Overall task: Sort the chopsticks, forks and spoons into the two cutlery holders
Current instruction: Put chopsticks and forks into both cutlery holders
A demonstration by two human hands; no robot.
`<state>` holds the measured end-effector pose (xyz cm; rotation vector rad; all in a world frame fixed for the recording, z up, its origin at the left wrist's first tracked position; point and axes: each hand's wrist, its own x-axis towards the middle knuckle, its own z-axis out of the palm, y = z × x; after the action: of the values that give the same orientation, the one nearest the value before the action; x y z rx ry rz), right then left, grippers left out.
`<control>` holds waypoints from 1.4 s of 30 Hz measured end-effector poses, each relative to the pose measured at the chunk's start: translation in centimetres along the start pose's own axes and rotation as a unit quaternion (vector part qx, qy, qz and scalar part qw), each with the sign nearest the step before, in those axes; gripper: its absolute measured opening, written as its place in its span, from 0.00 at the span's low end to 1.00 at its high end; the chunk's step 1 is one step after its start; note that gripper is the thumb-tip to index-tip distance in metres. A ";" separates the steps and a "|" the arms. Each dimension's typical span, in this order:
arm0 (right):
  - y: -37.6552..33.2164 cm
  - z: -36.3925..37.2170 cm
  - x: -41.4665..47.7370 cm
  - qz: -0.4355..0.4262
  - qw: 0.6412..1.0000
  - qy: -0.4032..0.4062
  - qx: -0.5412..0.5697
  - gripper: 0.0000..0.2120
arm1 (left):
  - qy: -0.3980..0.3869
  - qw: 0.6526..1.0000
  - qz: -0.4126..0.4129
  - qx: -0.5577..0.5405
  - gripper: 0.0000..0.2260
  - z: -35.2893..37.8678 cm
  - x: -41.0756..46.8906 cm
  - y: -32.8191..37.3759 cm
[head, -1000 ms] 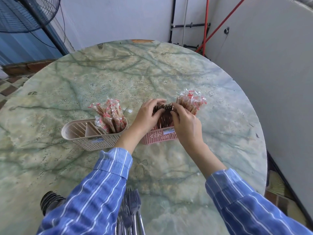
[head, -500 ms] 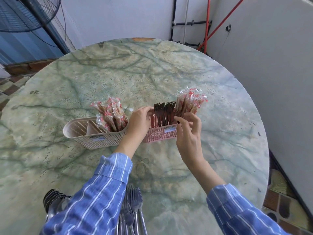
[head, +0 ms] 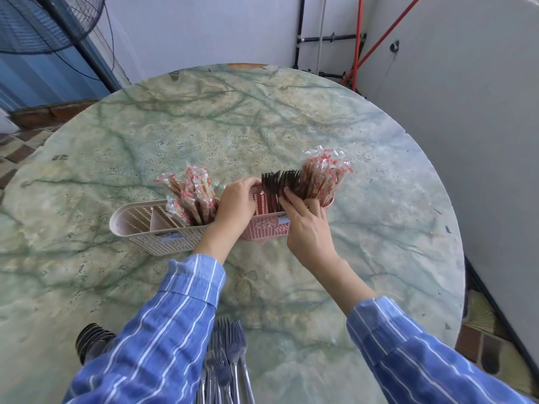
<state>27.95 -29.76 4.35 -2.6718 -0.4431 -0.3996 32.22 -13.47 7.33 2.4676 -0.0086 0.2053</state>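
Two cutlery holders are set side by side near the middle of a round, green-veined marble surface (head: 291, 118). A bundle of dark forks (head: 278, 182) is stood upright, tines up, in the middle part of the pink holder (head: 267, 227), and a sheaf of wrapped chopsticks (head: 325, 176) is packed into its right end, leaning slightly outward. The left end of the pink holder is gripped by the left hand (head: 236, 204), whose fingers are curled over the rim. The right hand (head: 310, 228) is laid against the near side of the forks, its fingers (head: 293, 198) stretched out and spread, pressed on the handles and closed round nothing. The beige holder (head: 137, 225) is placed just left of the pink one, partly hidden by the left wrist, and a second bundle of wrapped chopsticks (head: 192, 193) is held tilted in its right compartment, beside a slanted divider. At the near edge of the surface, a loose pile of metal forks (head: 230, 360) is seen between the two blue striped sleeves, and a stack of dark spoons (head: 92, 339) is partly covered by the left sleeve (head: 163, 339). A fan (head: 43, 21) is seen at the upper left.
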 end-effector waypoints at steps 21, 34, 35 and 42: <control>-5.5 0.5 -11.7 0.059 0.966 -0.108 0.228 0.16 | 0.010 0.995 0.001 -0.098 0.05 -2.5 -17.8 -4.7; -12.7 3.2 -18.4 0.250 0.905 -0.260 0.228 0.27 | -0.146 0.981 -0.119 0.045 0.40 -2.8 -28.1 -8.4; -12.9 3.2 -18.5 0.256 0.904 -0.255 0.228 0.26 | -0.163 0.977 -0.119 0.071 0.43 -2.8 -28.2 -8.4; -13.3 3.5 -18.7 0.285 0.900 -0.231 0.236 0.14 | -0.119 0.985 -0.110 0.052 0.37 -2.3 -28.8 -9.2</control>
<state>6.91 -21.30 -0.54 -2.2445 0.1244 0.4703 3.98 -6.16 -0.85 2.5588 0.1763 -0.1895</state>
